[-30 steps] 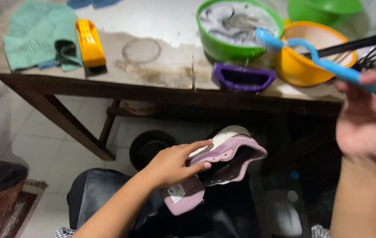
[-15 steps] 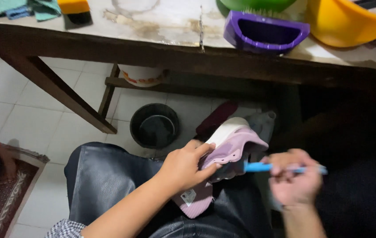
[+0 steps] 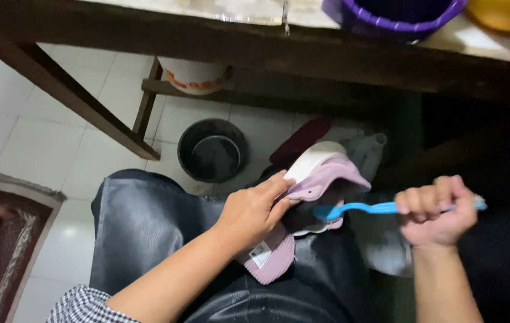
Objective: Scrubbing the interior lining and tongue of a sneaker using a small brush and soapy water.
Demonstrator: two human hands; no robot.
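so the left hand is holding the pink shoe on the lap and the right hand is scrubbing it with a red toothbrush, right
Not quite. The toothbrush is blue, not red, as the head view shows. The rest holds: the left hand holds the pink shoe on the lap, and the right hand works the brush head against it.

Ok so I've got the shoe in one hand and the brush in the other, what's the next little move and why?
Probably push the blue brush further into the pink shoe: its head already sits at the opening, the left hand steadies the shoe, and the right hand grips the handle.
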